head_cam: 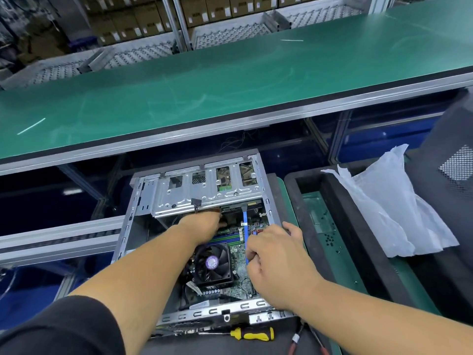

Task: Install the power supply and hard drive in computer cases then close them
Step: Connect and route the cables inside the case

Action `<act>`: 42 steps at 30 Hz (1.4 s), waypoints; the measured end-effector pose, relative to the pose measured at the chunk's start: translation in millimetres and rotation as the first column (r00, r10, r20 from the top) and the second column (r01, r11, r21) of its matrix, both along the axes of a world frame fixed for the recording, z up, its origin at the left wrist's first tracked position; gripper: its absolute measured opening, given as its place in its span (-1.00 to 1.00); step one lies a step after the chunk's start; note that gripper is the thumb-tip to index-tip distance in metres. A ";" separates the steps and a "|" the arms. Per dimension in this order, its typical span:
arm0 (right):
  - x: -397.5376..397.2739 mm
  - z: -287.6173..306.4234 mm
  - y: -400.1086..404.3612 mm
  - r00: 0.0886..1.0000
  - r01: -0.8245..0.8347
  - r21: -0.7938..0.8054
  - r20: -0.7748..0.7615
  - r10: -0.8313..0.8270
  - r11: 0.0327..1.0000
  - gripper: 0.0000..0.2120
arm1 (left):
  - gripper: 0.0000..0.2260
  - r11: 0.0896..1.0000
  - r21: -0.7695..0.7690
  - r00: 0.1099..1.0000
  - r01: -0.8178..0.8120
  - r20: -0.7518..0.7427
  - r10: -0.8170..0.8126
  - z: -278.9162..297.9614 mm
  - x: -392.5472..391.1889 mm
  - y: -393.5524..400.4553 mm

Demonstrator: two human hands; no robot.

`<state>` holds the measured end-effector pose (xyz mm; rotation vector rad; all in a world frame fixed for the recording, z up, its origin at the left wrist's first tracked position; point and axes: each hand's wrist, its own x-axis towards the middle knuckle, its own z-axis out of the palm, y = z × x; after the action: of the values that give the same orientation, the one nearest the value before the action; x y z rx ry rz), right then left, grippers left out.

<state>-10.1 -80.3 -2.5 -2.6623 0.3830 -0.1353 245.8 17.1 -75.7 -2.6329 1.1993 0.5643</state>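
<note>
**Q:** What are the hands doing?

**A:** My left hand (202, 222) reaches under the silver drive cage (204, 190) at the far end of the open computer case (122, 234); its fingers are hidden there, so I cannot tell whether they grasp anything. My right hand (276, 257) is curled, pinching the blue flat cable (245, 226) that runs up from the motherboard (240, 272) toward the cage.

**Q:** Where are the task's parts?

**A:** The case lies open on its side in front of me. A drive's circuit board shows through the right-hand cut-outs of the cage. A black connector (196, 201) on a bundle of wires stands just above my left hand. The black CPU fan (212, 262) sits between my forearms.

**Q:** Any legible writing?

**A:** None; the purple round label on the fan hub is too blurred to read.

**Q:** And the surroundings?

**A:** A yellow-and-black screwdriver (252, 333) lies near the case's near edge. To the right stand a black foam tray (332, 226), a crumpled white plastic bag (389, 208) and a dark perforated panel (450, 160). Beyond the case runs a green bench mat (230, 80), and behind it roller racks (230, 37) and shelves of brown cartons (204, 8).
</note>
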 end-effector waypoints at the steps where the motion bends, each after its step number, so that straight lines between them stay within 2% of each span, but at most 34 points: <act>1: 0.0 0.1 0.0 1.000 0.000 0.002 -0.001 0.000 1.000 -0.83 | -0.83 1.000 -0.014 1.000 -0.027 -0.014 0.027 -0.1 0.4 -0.6; 4: 0.0 -0.9 0.2 1.000 0.002 0.002 0.002 -0.002 1.000 -0.84 | -0.80 0.995 -0.070 0.998 -0.064 0.017 0.066 -0.3 -3.5 -1.4; 6: -0.5 -1.5 0.3 1.000 0.002 0.003 0.003 -0.002 1.000 -0.83 | -0.77 0.999 -0.032 0.998 -0.038 0.051 0.039 -1.0 -7.0 -5.1; 9: 0.0 -1.3 0.4 1.000 0.003 0.004 0.011 -0.003 1.000 -0.76 | -0.69 0.997 0.009 0.996 -0.082 0.026 0.081 0.2 -11.3 -12.2; 11: 0.0 -1.4 0.4 1.000 0.002 0.007 0.007 -0.002 1.000 -0.77 | -0.75 0.993 0.032 0.994 -0.110 -0.003 0.110 2.2 -12.8 -16.5; 16: 0.0 -2.1 0.0 1.000 0.000 0.030 -0.002 0.000 1.000 -0.84 | -0.72 0.990 0.136 0.998 0.037 0.042 -0.043 12.6 -16.9 -20.8; 18: 0.1 -1.7 -0.1 1.000 -0.001 0.029 -0.005 0.001 1.000 -0.83 | -0.71 0.996 0.088 0.999 0.002 0.038 -0.006 12.2 -17.3 -19.4; 20: 0.5 -1.3 -0.2 1.000 0.000 0.028 -0.005 0.000 1.000 -0.84 | -0.67 0.993 -0.001 0.993 -0.114 0.041 0.114 14.3 -16.4 -20.8; 22: 1.1 -1.2 -0.2 1.000 0.002 0.031 -0.006 -0.002 1.000 -0.84 | -0.66 0.982 -0.065 0.984 -0.175 -0.033 0.173 15.2 -14.5 -21.6; 25: 1.6 -0.8 -0.1 1.000 0.003 0.026 -0.014 -0.003 1.000 -0.83 | -0.66 0.989 -0.021 0.983 -0.147 -0.115 0.143 20.3 -15.0 -19.8; 30: 1.3 -0.9 0.0 1.000 0.007 0.031 -0.009 -0.006 1.000 -0.83 | -0.63 0.945 -0.088 0.938 -0.315 -0.183 0.295 15.1 -12.7 -20.8; 36: 1.1 -1.9 -0.2 1.000 0.002 0.043 0.003 -0.002 0.999 -0.85 | -0.62 0.971 0.023 0.959 -0.238 -0.154 0.239 15.1 -6.1 -23.6; 42: 0.8 -1.8 -0.7 1.000 0.002 0.044 -0.001 -0.002 0.999 -0.84 | -0.63 0.978 0.037 0.970 -0.207 -0.126 0.210 9.5 -4.5 -25.6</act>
<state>-9.3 -81.0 -4.3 -2.6185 0.3843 -0.1245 241.3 -8.5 -66.2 -2.7583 0.9452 0.7908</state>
